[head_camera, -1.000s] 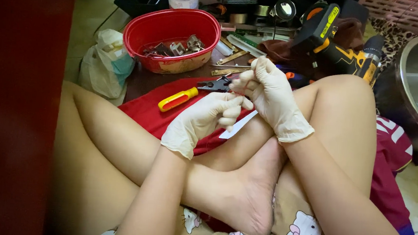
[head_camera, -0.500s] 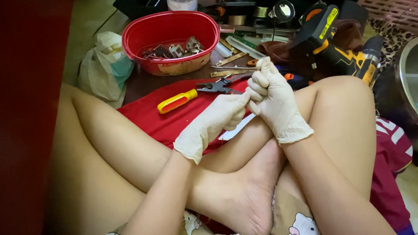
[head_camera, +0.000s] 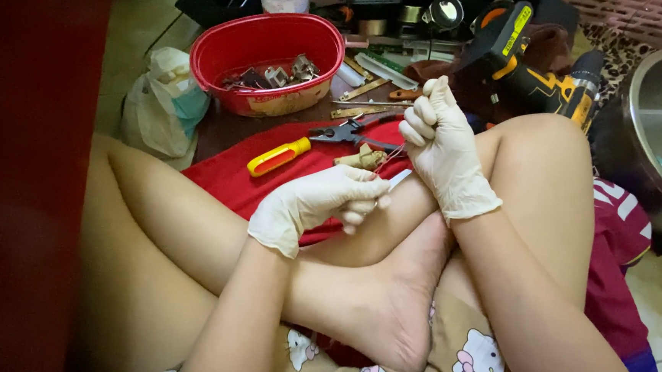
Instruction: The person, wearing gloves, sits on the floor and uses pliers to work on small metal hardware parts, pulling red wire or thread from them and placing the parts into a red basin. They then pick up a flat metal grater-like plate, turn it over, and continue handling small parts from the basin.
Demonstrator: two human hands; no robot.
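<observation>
Both my hands wear pale rubber gloves, above my crossed legs. My right hand (head_camera: 442, 151) is closed in a fist, pinching the upper end of a thin red wire (head_camera: 391, 157). My left hand (head_camera: 322, 202) is lower and to the left, its fingertips pinched on the wire's lower end. The wire runs taut between the two hands. A small white strip (head_camera: 402, 178) shows just beyond the left fingertips; whether it is held I cannot tell. A small beige piece (head_camera: 359, 159) lies on the red cloth (head_camera: 231, 184) behind the hands.
On the cloth lie a yellow-and-red screwdriver (head_camera: 279, 157) and pliers (head_camera: 348, 132). Behind them are a red bowl (head_camera: 217, 45) of metal parts, a yellow-black cordless drill (head_camera: 526, 68), a plastic bag (head_camera: 160, 106) at left and a metal basin (head_camera: 656, 125) at right.
My hands were pressed together and have drawn apart. The left moved down and left, the right rose slightly, and the wire now stretches between them.
</observation>
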